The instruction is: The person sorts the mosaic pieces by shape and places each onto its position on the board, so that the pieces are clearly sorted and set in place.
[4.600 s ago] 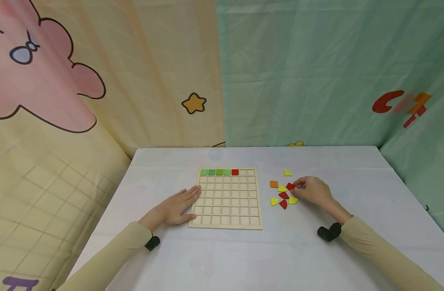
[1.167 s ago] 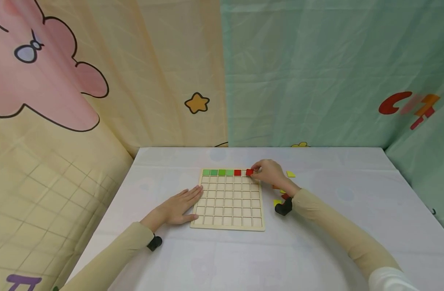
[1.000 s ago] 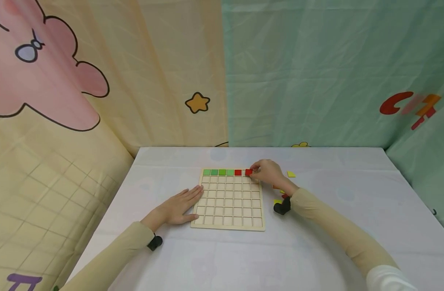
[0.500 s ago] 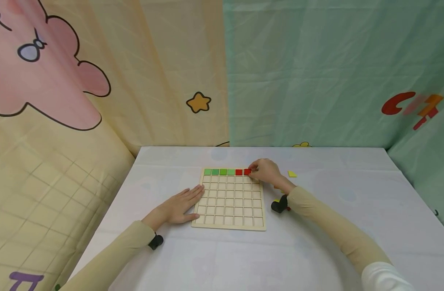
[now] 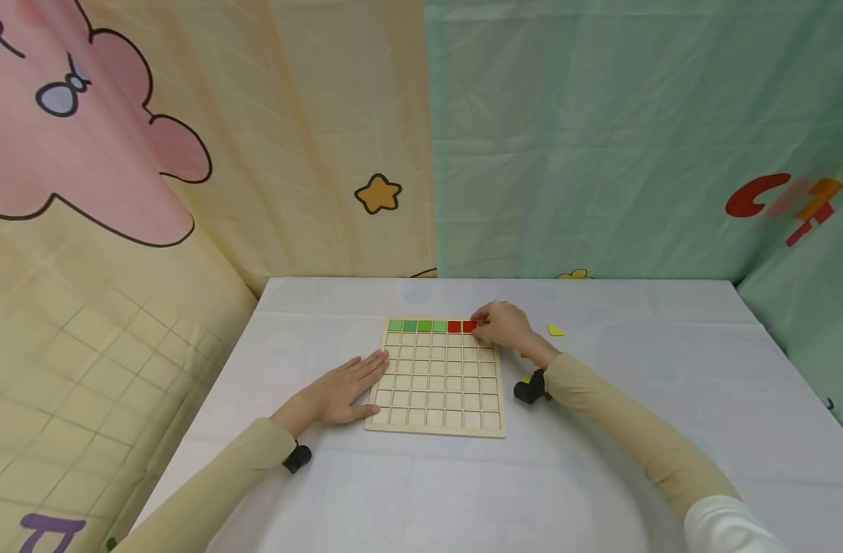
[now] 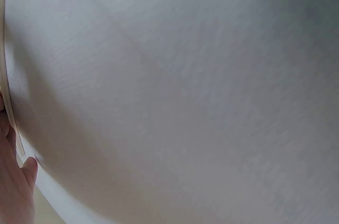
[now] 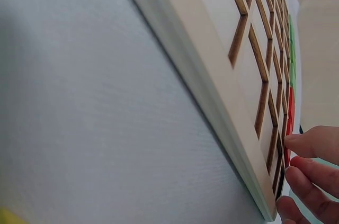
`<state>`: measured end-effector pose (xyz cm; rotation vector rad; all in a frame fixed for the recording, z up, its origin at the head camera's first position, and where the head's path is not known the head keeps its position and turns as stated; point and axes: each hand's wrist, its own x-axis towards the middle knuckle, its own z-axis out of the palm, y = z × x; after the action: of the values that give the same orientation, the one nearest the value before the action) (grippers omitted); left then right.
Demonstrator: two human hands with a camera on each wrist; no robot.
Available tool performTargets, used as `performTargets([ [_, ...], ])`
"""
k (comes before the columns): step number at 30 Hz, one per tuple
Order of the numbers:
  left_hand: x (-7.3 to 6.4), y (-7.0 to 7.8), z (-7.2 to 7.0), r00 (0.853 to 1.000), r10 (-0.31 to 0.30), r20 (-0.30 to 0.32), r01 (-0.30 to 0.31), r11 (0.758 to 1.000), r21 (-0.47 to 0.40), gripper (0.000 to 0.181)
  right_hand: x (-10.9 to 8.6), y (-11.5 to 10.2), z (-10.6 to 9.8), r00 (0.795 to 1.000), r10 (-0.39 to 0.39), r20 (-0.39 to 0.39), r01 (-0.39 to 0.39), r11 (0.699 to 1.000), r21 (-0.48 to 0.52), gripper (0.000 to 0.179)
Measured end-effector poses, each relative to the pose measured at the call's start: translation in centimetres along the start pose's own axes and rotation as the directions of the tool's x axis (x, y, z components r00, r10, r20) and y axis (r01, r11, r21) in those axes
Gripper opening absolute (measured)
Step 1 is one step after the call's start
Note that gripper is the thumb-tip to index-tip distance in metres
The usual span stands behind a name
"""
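Note:
A wooden grid board (image 5: pixel 435 432) lies on the white table. Along its far row sit several green square tiles (image 5: pixel 424 326) and a red square tile (image 5: pixel 454 326). Beside that one, in the sixth cell, is a second red square tile (image 5: pixel 468 326), pinched by the thumb and fingers of my right hand (image 5: pixel 506 326). The right wrist view shows the thumb (image 7: pixel 312 142) right at the red tile's edge. My left hand (image 5: pixel 338 390) lies flat with spread fingers, its fingertips and thumb on the board's left edge.
Right of the board lies a yellow piece (image 5: pixel 556 329). Other loose pieces are mostly hidden under the right wrist and its black camera (image 5: pixel 529 387). Printed curtains (image 5: pixel 566 138) hang behind the table.
My right hand went from the loose pieces to the board with a red square tile, then shifted it slightly left into line beside the other red tile. The left hand stayed in place.

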<state>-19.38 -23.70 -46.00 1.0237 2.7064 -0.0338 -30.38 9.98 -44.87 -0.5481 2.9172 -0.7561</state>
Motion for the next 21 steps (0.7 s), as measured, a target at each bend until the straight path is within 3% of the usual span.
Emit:
performTargets([
  [11,-0.2,0.2,-0.4,1.000,0.011,-0.006,-0.011,1.000,-0.019,0.081,-0.4,0.3,-0.4,1.000,0.017,0.011,-0.017,1.000,0.019,0.027],
  [21,-0.2,0.3,-0.2,1.000,0.007,-0.020,-0.007,1.000,-0.020,0.081,-2.0,0.9,-1.8,1.000,0.001,-0.014,-0.001,1.000,0.008,0.023],
])
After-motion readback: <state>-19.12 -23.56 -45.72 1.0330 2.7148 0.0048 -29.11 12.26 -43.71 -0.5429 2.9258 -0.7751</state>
